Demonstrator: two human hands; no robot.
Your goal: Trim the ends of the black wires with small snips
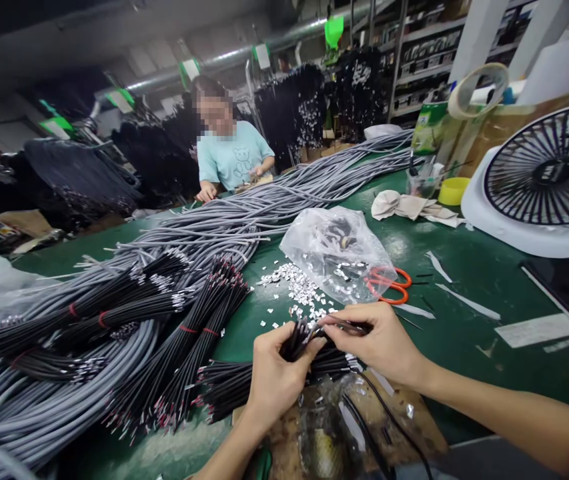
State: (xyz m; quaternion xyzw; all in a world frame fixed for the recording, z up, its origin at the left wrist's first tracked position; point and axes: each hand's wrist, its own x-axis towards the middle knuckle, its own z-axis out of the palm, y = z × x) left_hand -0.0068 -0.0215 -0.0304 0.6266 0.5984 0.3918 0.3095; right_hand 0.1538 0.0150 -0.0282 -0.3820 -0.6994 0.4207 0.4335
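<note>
Closed around a small bunch of black wires (pixel 295 341), my left hand (pixel 280 373) is low in the middle of the head view. Beside it, my right hand (pixel 387 339) pinches a thin dark strip (pixel 351 324), whose kind is hard to make out. The fingertips of both hands nearly meet at the wire ends. Under them lies a larger bundle of black wires (pixel 229 387). Small silvery metal pieces (pixel 301 287) are scattered just beyond my hands. A brown board (pixel 414 413) lies below my hands, with a clear-wrapped object (pixel 321 433) on it.
Grey cables (pixel 224 220) run across the green table (pixel 469 360). Tied black wire bundles (pixel 189 340) lie left. Behind my hands are a plastic bag (pixel 337 250) and orange-handled scissors (pixel 397 283). A fan (pixel 554 173) stands right. Another person (pixel 234 157) works across the table.
</note>
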